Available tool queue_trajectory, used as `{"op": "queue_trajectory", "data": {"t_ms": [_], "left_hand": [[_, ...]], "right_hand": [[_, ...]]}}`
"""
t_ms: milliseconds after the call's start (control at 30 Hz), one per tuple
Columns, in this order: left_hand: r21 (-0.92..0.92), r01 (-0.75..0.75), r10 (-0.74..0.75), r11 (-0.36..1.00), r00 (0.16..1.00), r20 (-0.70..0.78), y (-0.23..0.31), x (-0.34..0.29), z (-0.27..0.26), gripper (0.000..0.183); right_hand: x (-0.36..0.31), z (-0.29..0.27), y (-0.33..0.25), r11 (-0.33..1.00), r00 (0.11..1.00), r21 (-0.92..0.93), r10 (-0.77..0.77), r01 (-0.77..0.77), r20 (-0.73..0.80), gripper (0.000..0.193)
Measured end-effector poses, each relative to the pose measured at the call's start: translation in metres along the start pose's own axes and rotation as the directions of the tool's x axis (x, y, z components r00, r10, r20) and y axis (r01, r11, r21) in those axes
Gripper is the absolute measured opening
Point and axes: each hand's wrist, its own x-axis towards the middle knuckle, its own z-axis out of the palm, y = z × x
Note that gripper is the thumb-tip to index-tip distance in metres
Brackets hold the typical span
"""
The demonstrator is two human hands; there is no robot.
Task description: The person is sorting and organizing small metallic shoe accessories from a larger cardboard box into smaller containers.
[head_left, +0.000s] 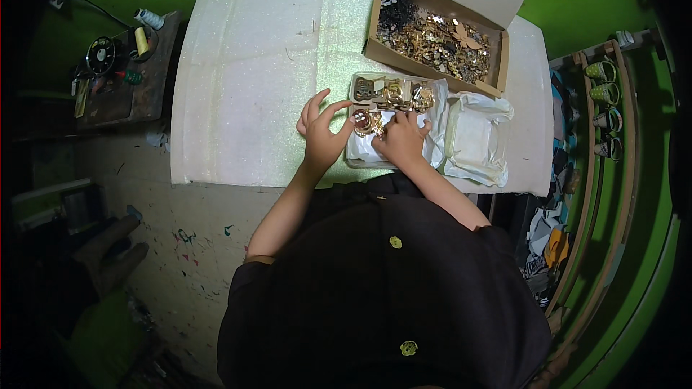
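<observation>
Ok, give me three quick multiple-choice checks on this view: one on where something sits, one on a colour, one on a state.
1. Where is the cardboard box relative to the hands?
A. Far side of the table, to the right
B. On the floor at left
C. Under the table

2. What colour is the wall beyond the white table?
A. Blue
B. Green
C. Grey

3. What state is the box lid in?
A. Taped shut
B. Missing
C. Flapped open

Answers:
1 A, it sits beyond the left hand and right hand, toward the right.
2 B, bright green surrounds the tabletop.
3 C, the lid stands back and small gold and dark pieces show inside.
</observation>
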Motion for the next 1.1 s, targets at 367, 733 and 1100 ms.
{"op": "queue_trajectory", "data": {"t_ms": [367, 733, 1100], "left_hand": [[-0.031, -0.013, 0.013, 0.999, 1.0, -0.007, -0.002, -0.002, 0.002, 0.027], [-0.041, -0.023, 0.023, 0.999, 1.0, -0.008, 0.003, -0.001, 0.003, 0.027], [0.25, -0.241, 0.203, 0.938, 0.965, 0.166, 0.022, -0.002, 0.012, 0.018]], "right_hand": [[0.001, 0.003, -0.001, 1.0, 0.999, 0.013, 0.019, -0.019, -0.044, 0.041], [0.0, -0.003, 0.0, 1.0, 0.998, 0.019, 0.005, -0.004, -0.07, 0.042], [-0.001, -0.011, 0.004, 0.997, 0.999, 0.07, 0.032, -0.032, 0.001, 0.043]]}}
